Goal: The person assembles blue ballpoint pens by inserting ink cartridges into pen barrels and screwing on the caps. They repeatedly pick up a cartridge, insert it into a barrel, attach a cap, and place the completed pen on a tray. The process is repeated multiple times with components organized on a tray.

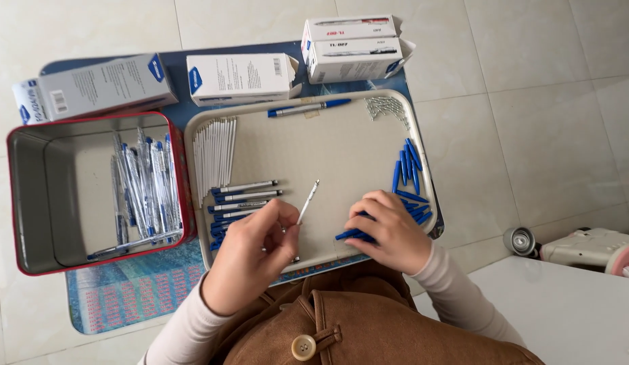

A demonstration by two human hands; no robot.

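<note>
While my left hand [250,253] hovered over the near edge of the beige tray [341,145], its grip was pinched shut on a thin white pen refill [307,202], which slanted up and away from the fingertips. Just left of that grip lay a few assembled grey-and-blue pens [245,196], stacked one above another, and farther out on the same side a row of white refills [213,150] rested against the tray's left wall. My right hand [389,230] lay on the tray's near right part, its grip curled down on a bunch of blue pen caps [355,235]; I could not tell whether the fingers had fully closed around them. More blue caps [409,162] were scattered just beyond and to the right of that grip. A single blue pen [307,107] sat at the far edge of the tray, a small heap of metal springs [385,106] beside it. Well to the left of my left grip stood a red tin [30,199] holding finished pens, and white cartons [241,78] lined the far side of the surface.
</note>
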